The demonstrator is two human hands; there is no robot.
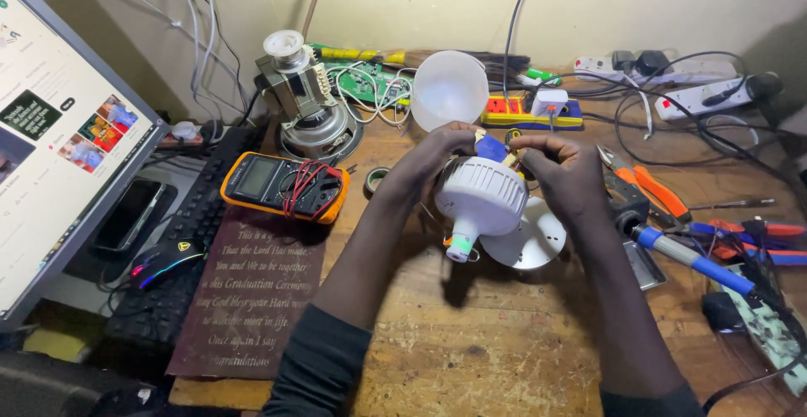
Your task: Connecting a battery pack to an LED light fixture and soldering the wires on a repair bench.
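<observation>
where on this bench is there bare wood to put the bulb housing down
Barest wood lies at the near edge of the bench, between the forearms and beside the dark plaque. The right side is crowded: soldering iron, pliers, cables. The back is packed with the motor and white dome; the multimeter fills the left.

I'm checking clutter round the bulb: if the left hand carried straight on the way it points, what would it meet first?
Probably the right hand: the left hand points across the white bulb housing toward it, fingertips nearly meeting; depth is unclear.
</observation>
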